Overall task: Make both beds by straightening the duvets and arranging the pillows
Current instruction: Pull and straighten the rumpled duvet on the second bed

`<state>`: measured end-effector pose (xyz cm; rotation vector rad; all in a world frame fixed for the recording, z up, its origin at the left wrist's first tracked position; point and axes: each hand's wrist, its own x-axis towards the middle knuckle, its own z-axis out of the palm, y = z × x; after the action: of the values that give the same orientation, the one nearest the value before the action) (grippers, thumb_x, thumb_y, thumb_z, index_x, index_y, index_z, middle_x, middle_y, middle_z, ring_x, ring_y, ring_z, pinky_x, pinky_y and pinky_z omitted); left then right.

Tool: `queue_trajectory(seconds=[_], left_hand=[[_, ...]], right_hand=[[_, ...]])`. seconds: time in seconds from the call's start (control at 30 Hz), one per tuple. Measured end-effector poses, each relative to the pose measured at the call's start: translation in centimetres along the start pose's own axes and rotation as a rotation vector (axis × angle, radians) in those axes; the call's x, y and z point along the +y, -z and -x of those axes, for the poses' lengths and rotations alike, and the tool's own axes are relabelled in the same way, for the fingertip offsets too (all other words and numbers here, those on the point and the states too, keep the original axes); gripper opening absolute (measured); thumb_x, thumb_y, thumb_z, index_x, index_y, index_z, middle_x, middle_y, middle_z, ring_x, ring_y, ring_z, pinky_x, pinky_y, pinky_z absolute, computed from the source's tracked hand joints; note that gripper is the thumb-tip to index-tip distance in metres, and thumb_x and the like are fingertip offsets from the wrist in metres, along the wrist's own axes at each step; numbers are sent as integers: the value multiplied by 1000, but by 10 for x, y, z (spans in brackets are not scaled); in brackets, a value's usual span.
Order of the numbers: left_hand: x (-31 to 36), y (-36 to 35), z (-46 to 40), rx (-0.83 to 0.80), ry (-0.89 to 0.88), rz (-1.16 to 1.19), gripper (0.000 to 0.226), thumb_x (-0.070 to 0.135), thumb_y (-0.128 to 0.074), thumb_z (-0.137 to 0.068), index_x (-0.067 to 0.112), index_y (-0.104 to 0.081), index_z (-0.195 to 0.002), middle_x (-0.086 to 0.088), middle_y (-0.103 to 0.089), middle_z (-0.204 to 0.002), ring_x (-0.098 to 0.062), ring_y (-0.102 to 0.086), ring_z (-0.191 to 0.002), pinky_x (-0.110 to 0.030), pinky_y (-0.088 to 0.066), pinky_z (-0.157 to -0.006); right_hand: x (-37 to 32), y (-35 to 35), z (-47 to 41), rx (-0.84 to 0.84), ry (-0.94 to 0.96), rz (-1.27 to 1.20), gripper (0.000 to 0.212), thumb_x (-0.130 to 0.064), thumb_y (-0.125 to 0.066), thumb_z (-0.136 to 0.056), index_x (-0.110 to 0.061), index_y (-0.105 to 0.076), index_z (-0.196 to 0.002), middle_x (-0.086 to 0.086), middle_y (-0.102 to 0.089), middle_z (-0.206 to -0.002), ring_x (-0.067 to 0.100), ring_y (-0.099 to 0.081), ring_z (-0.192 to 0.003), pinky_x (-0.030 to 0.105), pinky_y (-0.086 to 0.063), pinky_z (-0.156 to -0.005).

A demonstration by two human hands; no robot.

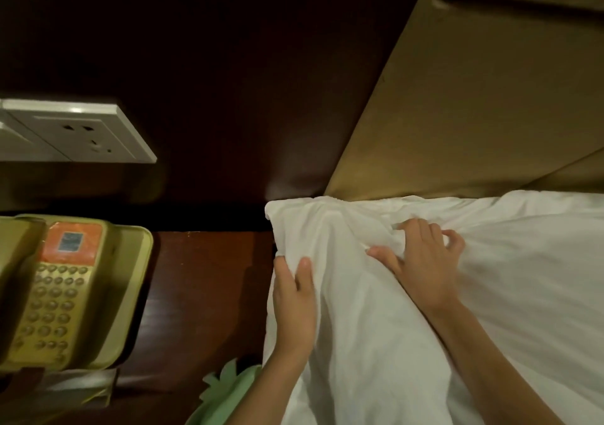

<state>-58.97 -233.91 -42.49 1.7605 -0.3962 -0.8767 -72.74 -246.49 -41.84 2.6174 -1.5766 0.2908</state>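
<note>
A white pillow (359, 326) lies at the head of the bed, its top corner against the tan padded headboard (474, 97). My left hand (294, 307) grips the pillow's left edge, thumb on top and fingers wrapped under the side. My right hand (421, 261) lies on the upper part of the pillow with its fingers curled into a bunched fold of the white fabric. White bedding (539, 261) stretches to the right of the hands. I cannot tell where the pillow ends and the duvet begins.
A dark wooden nightstand (202, 294) stands left of the bed, carrying a yellow-beige telephone (62, 290) with an orange label. A white wall socket plate (81, 133) sits on the dark wood panel above. A green leaf-shaped object (228, 388) shows at the bottom.
</note>
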Motion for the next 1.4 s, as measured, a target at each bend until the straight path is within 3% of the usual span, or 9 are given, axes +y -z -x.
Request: queue_trajectory(seconds=[0.17, 0.43, 0.57, 0.67, 0.8, 0.93, 1.07, 1.17, 1.4], left_hand=[[5, 6, -5, 147, -76, -20, 21, 19, -39, -101, 22, -34, -81, 0, -49, -68, 1, -50, -56, -16, -40, -52], [10, 39, -37, 128, -230, -109, 20, 16, -43, -100, 22, -38, -82, 1, -55, -66, -5, -54, -56, -14, -39, -48], [-16, 33, -51, -6, -79, -215, 4, 16, -44, -100, 15, -44, -97, 3, -56, -78, -21, -59, -72, -15, -37, -54], [-19, 29, -62, -33, 13, -228, 23, 17, -47, -98, 14, -47, -122, 5, -56, -95, -18, -56, -90, -32, -45, -78], [6, 23, -86, -21, 257, 134, 25, 34, -46, -98, 22, -50, -120, 0, -55, -123, -20, -51, -112, -40, -41, -101], [21, 8, -103, 22, 374, 153, 31, 49, -39, -98, 21, -39, -110, -1, -46, -112, -18, -43, -102, -31, -32, -87], [7, -5, -97, 29, 290, 66, 38, 38, -39, -101, 8, -40, -124, -10, -48, -113, -25, -47, -101, -32, -35, -83], [2, -9, -90, 87, 149, 60, 16, 24, -38, -102, 9, -38, -108, -8, -48, -98, -22, -48, -88, -29, -34, -77], [15, 2, -72, 370, -197, 42, 5, 5, -38, -101, 7, -36, -97, 7, -43, -76, 15, -47, -62, -4, -34, -60]], right_hand=[[-14, 4, -11, 174, 47, 23, 74, -75, -18, -86, -9, -50, -83, 5, -53, -78, 28, -53, -73, 43, -24, -85], [-31, 11, -40, 354, 80, 38, 64, -72, -19, -90, -11, -38, -80, 8, -40, -76, 25, -36, -74, 43, -25, -81], [-16, -21, -31, 311, 147, 223, 62, -70, -24, -93, -10, -40, -82, 9, -43, -73, 29, -45, -69, 46, -33, -82], [-12, -23, -29, 283, 160, 220, 64, -68, -25, -93, -8, -44, -83, 10, -44, -74, 30, -45, -72, 46, -32, -83], [-8, -8, -27, 200, 218, 69, 71, -70, -24, -92, -8, -59, -90, 6, -56, -80, 31, -54, -77, 43, -29, -86], [9, 14, -37, 160, 287, 10, 69, -69, -25, -91, -11, -63, -91, 4, -65, -77, 30, -61, -74, 38, -31, -82], [34, 29, -46, 119, 234, 25, 66, -70, -31, -87, -13, -64, -83, 2, -63, -61, 28, -61, -62, 36, -30, -80], [42, 28, -43, 105, 215, 83, 71, -76, -32, -82, -12, -63, -78, 1, -60, -55, 28, -59, -58, 36, -33, -79], [32, 36, -58, 279, 294, 61, 80, -82, -26, -80, -6, -52, -79, 7, -49, -70, 26, -47, -65, 40, -28, -75]])
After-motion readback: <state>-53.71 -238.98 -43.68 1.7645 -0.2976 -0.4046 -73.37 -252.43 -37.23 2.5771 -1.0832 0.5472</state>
